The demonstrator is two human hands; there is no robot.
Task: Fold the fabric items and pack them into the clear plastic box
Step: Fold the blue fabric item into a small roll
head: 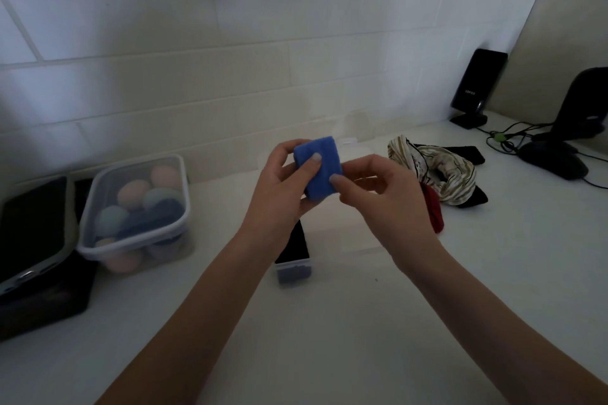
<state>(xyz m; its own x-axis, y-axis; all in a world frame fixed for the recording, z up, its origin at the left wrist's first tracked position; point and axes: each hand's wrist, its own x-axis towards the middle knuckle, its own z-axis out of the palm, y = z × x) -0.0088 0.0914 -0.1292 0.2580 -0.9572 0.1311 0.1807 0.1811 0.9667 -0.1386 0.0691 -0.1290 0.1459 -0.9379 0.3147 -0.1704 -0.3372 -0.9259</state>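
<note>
A small blue fabric item [324, 161], folded into a compact block, is held in the air above the table's middle. My left hand [283, 187] grips it from the left, thumb across its front. My right hand [375, 187] pinches its lower right edge with thumb and fingers. Beneath the hands stands the clear plastic box [342, 240], hard to make out, with dark folded fabric [294, 253] at its left end. To the right lies a loose pile of fabric: a striped cream piece [441, 171], a red piece [433, 207] and black pieces [470, 153].
A lidded clear container [138, 207] of pastel round items sits at the left, beside a dark box with a phone-like device [29, 240]. A black speaker [477, 85], cables [513, 138] and a black stand [566, 128] occupy the far right. A tiled wall rises behind the white table.
</note>
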